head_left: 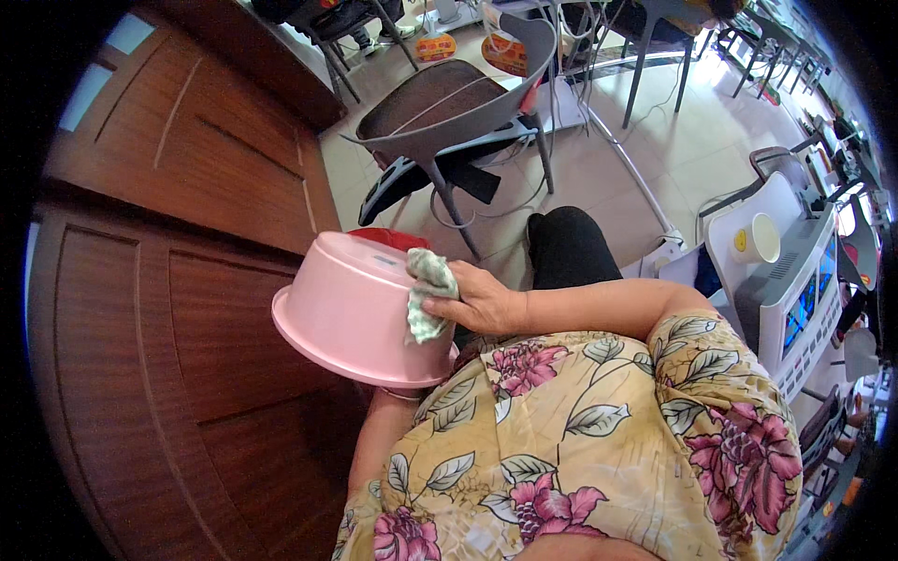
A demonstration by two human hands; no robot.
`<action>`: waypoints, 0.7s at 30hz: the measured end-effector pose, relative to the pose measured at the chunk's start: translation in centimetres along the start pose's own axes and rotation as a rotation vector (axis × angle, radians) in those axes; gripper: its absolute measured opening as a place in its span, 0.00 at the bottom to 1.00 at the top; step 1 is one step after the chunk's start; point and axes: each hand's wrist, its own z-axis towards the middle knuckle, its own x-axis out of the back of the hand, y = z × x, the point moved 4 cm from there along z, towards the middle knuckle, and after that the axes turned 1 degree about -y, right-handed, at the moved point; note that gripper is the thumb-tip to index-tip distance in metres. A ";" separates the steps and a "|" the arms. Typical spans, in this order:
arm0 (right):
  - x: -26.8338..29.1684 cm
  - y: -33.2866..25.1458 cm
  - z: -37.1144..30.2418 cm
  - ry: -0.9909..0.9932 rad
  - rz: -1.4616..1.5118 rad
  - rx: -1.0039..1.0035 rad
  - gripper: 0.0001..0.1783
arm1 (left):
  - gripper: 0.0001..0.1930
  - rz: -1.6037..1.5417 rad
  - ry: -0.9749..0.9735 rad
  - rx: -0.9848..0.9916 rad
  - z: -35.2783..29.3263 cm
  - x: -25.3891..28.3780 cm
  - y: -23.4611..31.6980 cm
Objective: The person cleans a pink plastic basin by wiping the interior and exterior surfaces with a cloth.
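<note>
A pink plastic basin (341, 304) is held up in front of my body, bottom side up and tilted, its wide rim toward the lower left. My right hand (482, 301) is closed on a crumpled pale green and white cloth (430, 280), which presses against the basin's right side near its base. From below, my left forearm (376, 435) reaches up to the rim, a bracelet at the wrist. The basin hides my left hand and its fingers, though that arm bears the basin from beneath. Behind the basin shows part of something red (393, 238).
Wooden panelled doors (122, 355) stand close on the left. Ahead, a grey chair (440, 103) stands on the tiled floor among loose cables. To the right, a paper cup (758, 238) rests on a white surface beside a machine with a screen (809, 290).
</note>
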 end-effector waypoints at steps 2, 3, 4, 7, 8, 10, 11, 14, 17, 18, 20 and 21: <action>0.5 -1.3 -0.1 0.026 -0.262 0.209 0.25 | 0.27 0.016 -0.013 -0.021 -0.1 -0.5 0.7; 0.4 -1.9 0.2 0.092 -0.292 0.339 0.26 | 0.27 0.023 -0.013 -0.042 -0.3 -0.6 1.2; 0.3 -2.1 0.8 0.057 -0.303 0.381 0.27 | 0.27 0.029 -0.013 -0.060 -0.3 -0.8 1.5; 1.2 -3.0 3.1 -0.053 -0.315 0.448 0.30 | 0.26 0.041 -0.005 -0.109 -0.1 -1.0 2.7; 1.7 -2.7 3.6 -0.057 -0.261 0.370 0.31 | 0.26 0.045 -0.001 -0.130 0.3 -1.0 3.0; 2.5 -1.3 4.3 -0.061 -0.011 0.088 0.27 | 0.26 0.045 -0.003 -0.141 0.7 -1.1 3.2; 2.1 2.8 4.6 -0.064 0.186 -0.058 0.26 | 0.26 0.050 0.000 -0.149 0.8 -1.4 3.3; 2.4 7.0 2.6 -0.014 -0.034 -0.302 0.23 | 0.26 0.040 0.015 -0.165 0.5 -1.2 3.4; 1.9 7.7 -0.5 0.107 -0.059 -0.235 0.22 | 0.26 0.037 0.014 -0.156 0.7 -1.4 3.0; 1.8 5.8 -1.2 0.121 -0.038 -0.151 0.23 | 0.26 0.034 0.015 -0.156 0.7 -1.5 2.9; 2.6 2.2 -1.3 0.122 -0.016 -0.006 0.24 | 0.26 0.037 0.013 -0.150 0.7 -1.6 2.7; 3.2 0.2 -1.2 0.106 -0.016 0.055 0.25 | 0.26 0.035 0.011 -0.148 0.6 -1.8 2.6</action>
